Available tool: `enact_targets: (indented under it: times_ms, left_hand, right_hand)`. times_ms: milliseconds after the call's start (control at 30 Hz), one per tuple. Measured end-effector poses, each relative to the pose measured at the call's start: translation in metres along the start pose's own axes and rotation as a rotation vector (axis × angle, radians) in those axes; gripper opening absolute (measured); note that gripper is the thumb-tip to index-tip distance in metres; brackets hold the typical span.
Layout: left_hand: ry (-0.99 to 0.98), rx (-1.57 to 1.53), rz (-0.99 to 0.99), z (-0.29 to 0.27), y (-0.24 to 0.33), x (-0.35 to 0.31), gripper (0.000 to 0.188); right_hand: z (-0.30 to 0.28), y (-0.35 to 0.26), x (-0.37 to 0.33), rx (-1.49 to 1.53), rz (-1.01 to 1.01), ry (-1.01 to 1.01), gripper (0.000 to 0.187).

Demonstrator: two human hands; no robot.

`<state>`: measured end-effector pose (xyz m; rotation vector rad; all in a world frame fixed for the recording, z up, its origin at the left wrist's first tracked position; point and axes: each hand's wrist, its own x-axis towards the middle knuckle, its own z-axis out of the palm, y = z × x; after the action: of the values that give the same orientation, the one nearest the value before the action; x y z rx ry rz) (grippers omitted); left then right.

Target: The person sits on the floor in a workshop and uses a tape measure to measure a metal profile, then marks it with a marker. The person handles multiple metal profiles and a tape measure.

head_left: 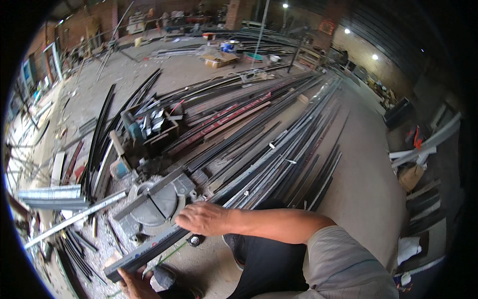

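Note:
A long dark metal profile bar (147, 251) lies slantwise in front of me, along the near side of a grey mitre saw (155, 208) with a round turntable. My left hand (133, 285) is closed around the bar's lower left end, thumb at its side. Farther up, my right hand (205, 218) lies over the bar with its fingers curled round it, beside the saw base. The far stretch of the bar is hidden behind my right hand and forearm. The saw's handle and motor part (132, 162) stands at the turntable's far side.
Long metal profiles (279, 164) are spread on the floor ahead and right. A box of offcuts (162, 130) stands beyond the saw. Stacked silver profiles (52, 194) and a long silver strip (74, 219) lie at left. A cardboard box (219, 61) sits farther back.

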<state>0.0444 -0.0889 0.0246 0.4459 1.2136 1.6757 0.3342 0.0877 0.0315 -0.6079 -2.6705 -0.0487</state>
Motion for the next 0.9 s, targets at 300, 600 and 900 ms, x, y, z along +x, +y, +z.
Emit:
enact_targets:
  times_ms: [300, 600, 900]
  left_hand:
    - [0.193, 0.129, -0.087, -0.001, 0.029, 0.031, 0.047]
    - [0.081, 0.097, 0.001, 0.041, 0.071, 0.041, 0.030]
    - [0.075, 0.146, 0.061, 0.071, 0.077, 0.025, 0.031]
  right_hand:
    - [0.017, -0.007, 0.011, -0.079, -0.021, 0.071, 0.015]
    - [0.000, 0.006, 0.024, -0.238, 0.018, 0.274, 0.013]
    - [0.009, 0.008, 0.023, -0.186, 0.016, 0.264, 0.016]
